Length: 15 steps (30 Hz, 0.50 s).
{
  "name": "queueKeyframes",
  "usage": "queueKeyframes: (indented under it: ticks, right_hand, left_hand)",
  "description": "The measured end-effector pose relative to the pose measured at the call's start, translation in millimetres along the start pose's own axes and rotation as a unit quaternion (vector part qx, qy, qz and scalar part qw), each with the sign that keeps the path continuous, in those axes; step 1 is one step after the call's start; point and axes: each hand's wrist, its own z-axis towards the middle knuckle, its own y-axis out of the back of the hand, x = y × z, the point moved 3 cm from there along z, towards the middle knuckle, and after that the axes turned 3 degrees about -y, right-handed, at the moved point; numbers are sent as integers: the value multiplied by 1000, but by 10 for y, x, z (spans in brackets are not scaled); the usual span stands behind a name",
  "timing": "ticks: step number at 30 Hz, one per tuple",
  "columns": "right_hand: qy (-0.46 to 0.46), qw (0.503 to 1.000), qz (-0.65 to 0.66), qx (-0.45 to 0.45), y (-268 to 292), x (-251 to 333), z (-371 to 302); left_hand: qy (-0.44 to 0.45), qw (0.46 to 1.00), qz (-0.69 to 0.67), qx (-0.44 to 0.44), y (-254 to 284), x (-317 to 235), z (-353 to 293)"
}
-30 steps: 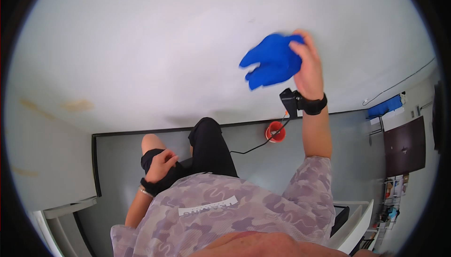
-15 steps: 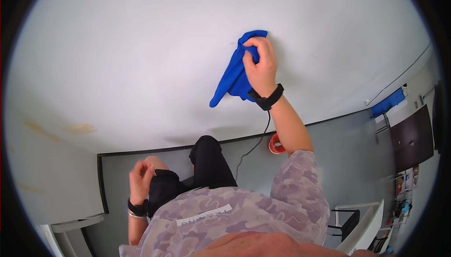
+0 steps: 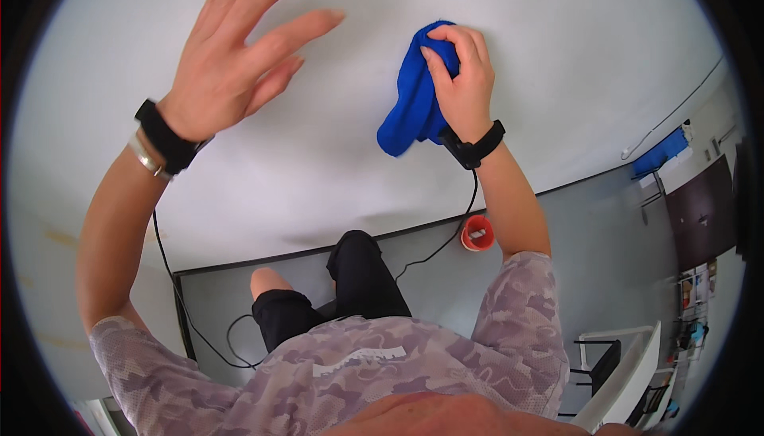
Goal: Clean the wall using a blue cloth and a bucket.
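Note:
My right hand [image 3: 468,78] pinches a blue cloth [image 3: 414,97] against the white wall [image 3: 318,165]. The cloth's lower end hangs down to the left of my fingers. Up at the left, my left hand [image 3: 239,54] is raised with fingers stretched and spread, holding nothing. It is nearest to the wall; whether it touches the wall I cannot tell. Black bands with cables circle both wrists, and the left wrist also carries a silver-coloured band.
A red bucket [image 3: 477,234] with something pale inside stands on the grey floor [image 3: 446,285] at the wall's foot. Dark skirting runs along the wall. At the lower right are a white table [image 3: 625,384] and a black chair [image 3: 602,366]. Faint yellowish marks show at far left.
My left hand has risen from beside my leg to high on the left, its fingers now spread. My right hand has moved up and slightly right with the cloth.

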Motion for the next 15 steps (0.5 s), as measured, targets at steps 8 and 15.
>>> queueKeyframes:
  ticks: [8, 15]
  right_hand:
    - [-2, 1000, 19, -13, -32, -48, -113]
    - [3, 1000, 11, -3, -11, -126, -412]
  left_hand:
    - [-13, 999, 19, -29, -412, 171, 120]
    - [13, 993, 96, 72, -535, 179, 105]
